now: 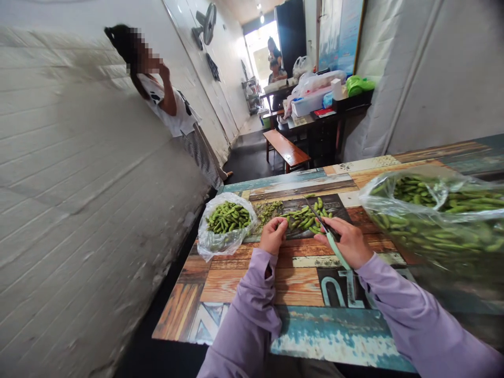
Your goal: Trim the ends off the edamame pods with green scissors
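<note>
Between two clear bags (212, 245) of pods (228, 218), inside the table edge (177, 335), right hand (350, 241) closed round green-handled tool (337, 252), left hand (273, 235) curled tight, contents unclear

A table (244, 287) spans the lower middle of the frame here. On it, left of centre, sits a bag of pods (224, 244); scraps (265, 215) lie to its right, then a pod pile (302, 218); another pod bag (470, 211) takes the right edge. Beyond the table, upper centre, I see a bench (286, 148). A person (169, 105) stands by the wall (79, 184), upper left.
</note>
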The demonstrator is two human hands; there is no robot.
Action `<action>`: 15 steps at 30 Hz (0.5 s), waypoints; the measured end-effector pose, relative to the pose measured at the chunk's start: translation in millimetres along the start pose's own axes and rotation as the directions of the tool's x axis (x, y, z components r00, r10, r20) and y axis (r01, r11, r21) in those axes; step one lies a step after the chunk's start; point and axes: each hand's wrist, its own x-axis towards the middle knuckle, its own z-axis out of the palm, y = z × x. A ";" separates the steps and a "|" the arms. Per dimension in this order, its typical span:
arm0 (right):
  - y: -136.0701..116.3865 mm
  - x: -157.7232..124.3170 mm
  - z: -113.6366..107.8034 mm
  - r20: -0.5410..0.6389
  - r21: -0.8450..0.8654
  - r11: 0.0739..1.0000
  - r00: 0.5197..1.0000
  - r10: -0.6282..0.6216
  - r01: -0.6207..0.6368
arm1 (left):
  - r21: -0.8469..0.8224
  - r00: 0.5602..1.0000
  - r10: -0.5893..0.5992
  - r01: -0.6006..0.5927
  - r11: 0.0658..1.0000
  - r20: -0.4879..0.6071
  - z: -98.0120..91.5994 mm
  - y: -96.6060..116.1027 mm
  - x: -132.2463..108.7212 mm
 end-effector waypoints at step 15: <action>-0.5 -5.6 3.0 0.160 -0.014 0.998 0.986 -0.055 0.058 | -0.195 0.974 -0.118 0.156 0.968 0.193 18.8 13.3 -22.8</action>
